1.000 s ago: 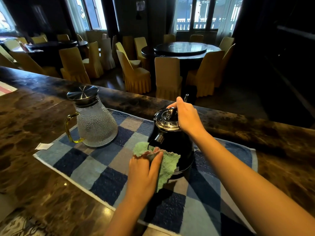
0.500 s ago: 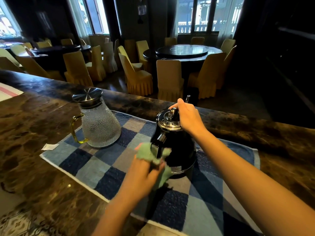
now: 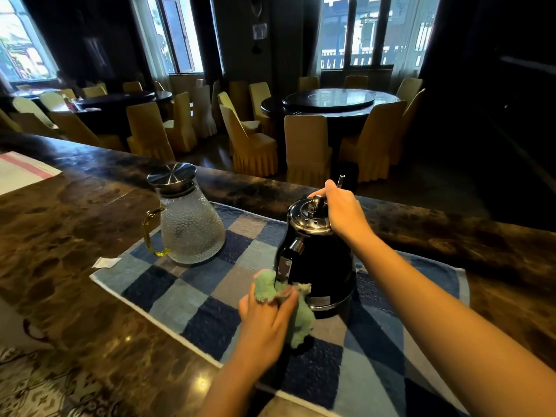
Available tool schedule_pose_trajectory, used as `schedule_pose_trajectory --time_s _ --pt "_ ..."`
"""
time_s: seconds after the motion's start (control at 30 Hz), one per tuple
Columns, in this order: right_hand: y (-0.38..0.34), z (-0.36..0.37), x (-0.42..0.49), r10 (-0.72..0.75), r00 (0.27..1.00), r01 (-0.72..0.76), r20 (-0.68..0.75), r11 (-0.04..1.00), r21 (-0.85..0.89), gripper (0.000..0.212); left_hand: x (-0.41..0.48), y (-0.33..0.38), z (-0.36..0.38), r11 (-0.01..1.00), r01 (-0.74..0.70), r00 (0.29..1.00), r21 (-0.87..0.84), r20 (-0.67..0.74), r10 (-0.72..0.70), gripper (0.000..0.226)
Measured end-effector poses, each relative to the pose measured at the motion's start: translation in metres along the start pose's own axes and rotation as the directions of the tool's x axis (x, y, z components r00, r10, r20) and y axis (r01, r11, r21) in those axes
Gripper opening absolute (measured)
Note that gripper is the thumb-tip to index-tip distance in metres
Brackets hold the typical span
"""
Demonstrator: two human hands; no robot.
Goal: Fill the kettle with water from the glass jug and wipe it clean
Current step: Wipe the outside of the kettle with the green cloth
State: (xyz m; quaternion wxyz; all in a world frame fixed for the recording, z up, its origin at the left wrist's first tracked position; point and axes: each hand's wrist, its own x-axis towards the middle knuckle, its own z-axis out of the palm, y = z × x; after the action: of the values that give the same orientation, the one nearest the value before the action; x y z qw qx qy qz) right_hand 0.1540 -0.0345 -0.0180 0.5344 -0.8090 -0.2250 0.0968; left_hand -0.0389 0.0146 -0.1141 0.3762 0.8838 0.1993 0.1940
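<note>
A black kettle [image 3: 322, 263] with a chrome lid stands upright on a blue checked towel [image 3: 210, 284]. My right hand [image 3: 340, 212] rests on the lid, gripping its knob. My left hand [image 3: 267, 317] holds a bunched green cloth [image 3: 296, 311] pressed against the kettle's lower front, near the handle side. To the left on the towel stands a textured glass jug [image 3: 189, 227] with a steel lid and a yellow handle, upright and untouched.
The towel lies on a dark marble counter [image 3: 75, 236]. A small white paper scrap [image 3: 105, 262] sits by the towel's left edge. A striped cloth [image 3: 21, 173] lies at far left. Beyond the counter are dining tables and yellow-covered chairs.
My left hand has slid the green cloth down from the kettle's mid front to its lower edge, bunching it up. My right hand has stayed on the lid.
</note>
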Motion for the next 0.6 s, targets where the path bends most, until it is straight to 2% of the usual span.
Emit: schedule_pose_trajectory --time_s 0.07,0.1,0.17,0.23,0.33,0.43,0.53,0.6 --pt "-0.001 0.000 0.000 -0.010 1.000 0.010 -0.008 1.000 0.006 0.052 0.018 0.016 -0.007 0.997 -0.068 0.993 -0.029 -0.099 0.065 0.063" --pt "-0.001 -0.001 0.001 -0.006 1.000 0.007 -0.015 1.000 0.023 0.052 0.027 0.024 -0.009 0.993 -0.077 0.984 -0.095 -0.169 0.060 0.061" --pt "-0.001 -0.001 0.000 0.002 1.000 -0.001 -0.025 0.999 0.052 0.051 0.039 0.037 -0.009 0.959 -0.037 0.955 -0.282 -0.291 -0.049 0.054" --pt "0.000 0.000 0.000 -0.004 1.000 0.005 -0.022 0.999 0.042 0.052 0.039 0.037 -0.002 0.898 -0.015 0.925 -0.439 -0.348 -0.155 0.053" --pt "0.000 -0.001 -0.003 -0.026 1.000 0.027 -0.006 0.998 0.061 0.049 0.026 0.025 0.007 0.826 0.059 0.914 -0.561 -0.303 -0.271 0.047" --pt "0.012 -0.002 -0.009 -0.201 0.980 0.200 -0.003 0.978 -0.059 0.032 0.014 0.019 0.002 0.845 0.107 0.923 -0.524 -0.263 -0.280 0.046" --pt "0.023 -0.004 -0.040 -0.406 0.896 0.405 -0.180 0.913 -0.045 0.021 0.015 0.032 -0.022 0.854 0.050 0.941 -0.518 -0.262 -0.214 0.038" --pt "0.021 -0.008 -0.063 -0.446 0.863 0.457 -0.239 0.889 -0.011 0.029 0.022 0.051 -0.040 0.833 -0.050 0.967 -0.551 -0.234 -0.097 0.032"
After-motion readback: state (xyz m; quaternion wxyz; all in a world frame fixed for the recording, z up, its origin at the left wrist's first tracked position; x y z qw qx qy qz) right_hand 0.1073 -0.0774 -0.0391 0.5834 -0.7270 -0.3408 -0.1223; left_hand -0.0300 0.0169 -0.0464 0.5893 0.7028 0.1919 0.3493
